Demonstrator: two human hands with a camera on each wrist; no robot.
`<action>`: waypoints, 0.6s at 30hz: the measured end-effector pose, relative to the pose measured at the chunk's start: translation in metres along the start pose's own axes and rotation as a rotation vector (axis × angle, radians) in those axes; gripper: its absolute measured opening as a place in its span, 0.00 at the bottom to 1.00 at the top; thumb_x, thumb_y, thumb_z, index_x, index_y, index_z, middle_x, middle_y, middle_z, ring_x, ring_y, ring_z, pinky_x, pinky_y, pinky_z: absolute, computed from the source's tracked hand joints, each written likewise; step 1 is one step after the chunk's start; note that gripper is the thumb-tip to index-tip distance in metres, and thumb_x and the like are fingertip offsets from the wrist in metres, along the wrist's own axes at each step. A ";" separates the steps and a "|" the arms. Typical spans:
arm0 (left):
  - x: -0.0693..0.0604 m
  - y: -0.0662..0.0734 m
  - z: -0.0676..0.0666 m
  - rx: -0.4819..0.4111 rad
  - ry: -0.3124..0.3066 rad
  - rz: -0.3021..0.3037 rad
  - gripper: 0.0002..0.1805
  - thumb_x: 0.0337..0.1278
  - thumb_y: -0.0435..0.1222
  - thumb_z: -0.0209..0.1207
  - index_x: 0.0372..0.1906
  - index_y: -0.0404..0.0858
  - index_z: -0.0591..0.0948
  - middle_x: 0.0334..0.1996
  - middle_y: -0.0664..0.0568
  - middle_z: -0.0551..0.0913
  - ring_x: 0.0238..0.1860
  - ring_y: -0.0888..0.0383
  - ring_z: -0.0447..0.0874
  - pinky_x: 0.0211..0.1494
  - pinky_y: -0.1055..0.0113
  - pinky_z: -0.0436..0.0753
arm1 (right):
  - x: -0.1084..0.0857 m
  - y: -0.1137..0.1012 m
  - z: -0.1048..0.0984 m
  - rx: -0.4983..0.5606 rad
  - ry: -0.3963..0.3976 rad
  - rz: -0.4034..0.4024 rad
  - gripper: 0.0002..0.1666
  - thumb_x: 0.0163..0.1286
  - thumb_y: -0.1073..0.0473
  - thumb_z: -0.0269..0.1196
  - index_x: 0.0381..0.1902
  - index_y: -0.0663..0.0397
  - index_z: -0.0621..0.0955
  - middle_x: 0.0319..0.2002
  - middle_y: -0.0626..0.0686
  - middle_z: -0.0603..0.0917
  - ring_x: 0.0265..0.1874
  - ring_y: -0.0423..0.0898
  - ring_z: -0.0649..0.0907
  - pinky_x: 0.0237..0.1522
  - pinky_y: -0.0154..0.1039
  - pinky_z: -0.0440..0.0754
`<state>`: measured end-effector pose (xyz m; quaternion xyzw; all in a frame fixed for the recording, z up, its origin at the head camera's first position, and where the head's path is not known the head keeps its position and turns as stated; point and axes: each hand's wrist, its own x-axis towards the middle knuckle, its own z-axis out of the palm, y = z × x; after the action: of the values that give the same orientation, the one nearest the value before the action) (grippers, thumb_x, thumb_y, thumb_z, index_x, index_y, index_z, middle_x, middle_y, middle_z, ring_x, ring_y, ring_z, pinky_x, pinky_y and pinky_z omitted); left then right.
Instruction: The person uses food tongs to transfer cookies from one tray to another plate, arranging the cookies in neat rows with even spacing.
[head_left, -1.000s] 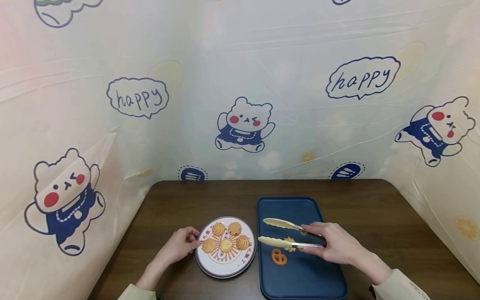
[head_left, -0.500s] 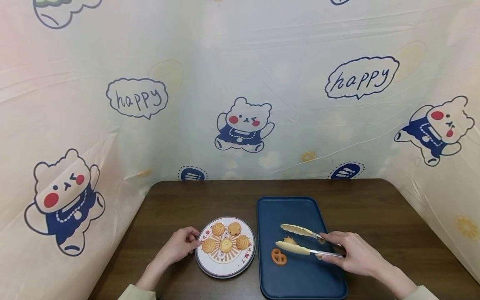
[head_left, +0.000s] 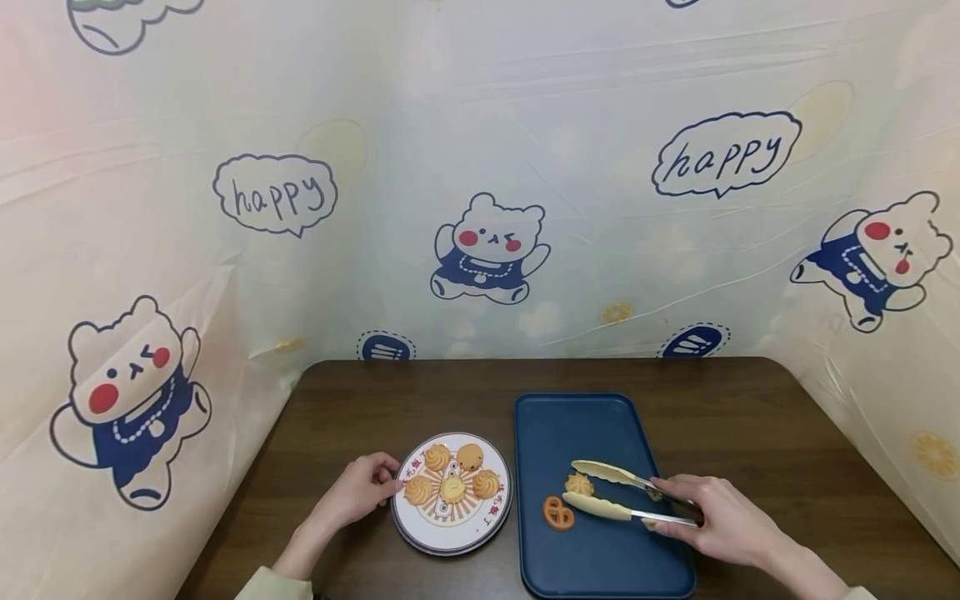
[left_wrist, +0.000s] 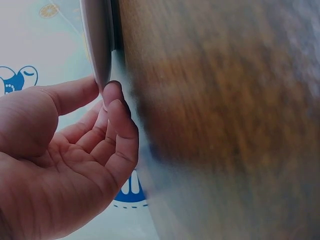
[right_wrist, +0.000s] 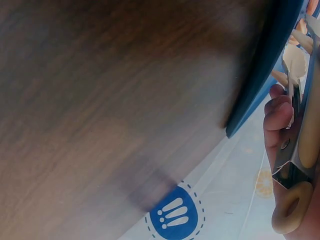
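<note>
In the head view my left hand [head_left: 358, 493] pinches the left rim of a white printed plate [head_left: 450, 533] bearing several cookies. The left wrist view shows thumb and fingertips of the left hand [left_wrist: 85, 145] on the edge of the plate [left_wrist: 97, 40]. My right hand [head_left: 731, 521] holds tongs [head_left: 660, 517], their pale tips apart over the blue tray [head_left: 600, 567]. Between the tips lies a star-shaped cookie [head_left: 579, 484]; a pretzel [head_left: 558, 513] is just left of the lower tip. In the right wrist view, fingers [right_wrist: 278, 112] wrap the tongs [right_wrist: 307, 135].
Plate and tray stand side by side on a dark wooden table [head_left: 420, 392], with a narrow gap between them. A printed cloth [head_left: 480, 125] hangs behind and at both sides of the table.
My right hand has moved right and slightly nearer with the tongs, whose tips have gone from the tray's left edge to around the star-shaped cookie. The left hand and plate have stayed put.
</note>
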<state>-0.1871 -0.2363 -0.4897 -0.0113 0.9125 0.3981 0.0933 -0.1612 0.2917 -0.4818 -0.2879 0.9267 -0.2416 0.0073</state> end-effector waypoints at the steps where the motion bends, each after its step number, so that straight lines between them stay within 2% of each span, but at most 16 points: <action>1: 0.000 0.000 0.000 0.001 0.000 0.000 0.12 0.60 0.31 0.67 0.46 0.33 0.81 0.26 0.50 0.75 0.24 0.55 0.75 0.25 0.63 0.74 | 0.000 0.000 0.000 0.008 -0.002 0.000 0.36 0.64 0.37 0.67 0.58 0.58 0.82 0.47 0.50 0.86 0.26 0.30 0.74 0.27 0.31 0.73; 6: 0.000 0.000 0.000 -0.001 -0.006 -0.008 0.12 0.60 0.32 0.67 0.47 0.33 0.81 0.27 0.50 0.76 0.24 0.55 0.75 0.25 0.63 0.74 | 0.000 0.000 0.000 0.025 -0.006 0.009 0.36 0.65 0.36 0.66 0.58 0.58 0.82 0.47 0.51 0.86 0.26 0.30 0.74 0.26 0.30 0.74; 12: 0.000 0.000 0.000 0.002 -0.004 -0.003 0.13 0.60 0.32 0.67 0.47 0.33 0.81 0.27 0.50 0.75 0.24 0.55 0.75 0.25 0.63 0.74 | 0.000 0.002 0.000 -0.003 -0.012 0.019 0.36 0.65 0.35 0.65 0.58 0.58 0.83 0.48 0.52 0.86 0.30 0.31 0.76 0.29 0.31 0.77; 18: 0.001 -0.001 0.000 0.005 -0.006 -0.005 0.12 0.60 0.32 0.67 0.47 0.33 0.81 0.26 0.50 0.76 0.24 0.55 0.75 0.25 0.63 0.74 | -0.001 0.002 0.001 -0.015 -0.005 0.015 0.35 0.66 0.36 0.65 0.58 0.57 0.83 0.49 0.54 0.86 0.30 0.31 0.76 0.27 0.31 0.76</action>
<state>-0.1877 -0.2371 -0.4902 -0.0120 0.9132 0.3957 0.0969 -0.1616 0.2929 -0.4834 -0.2817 0.9306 -0.2337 0.0094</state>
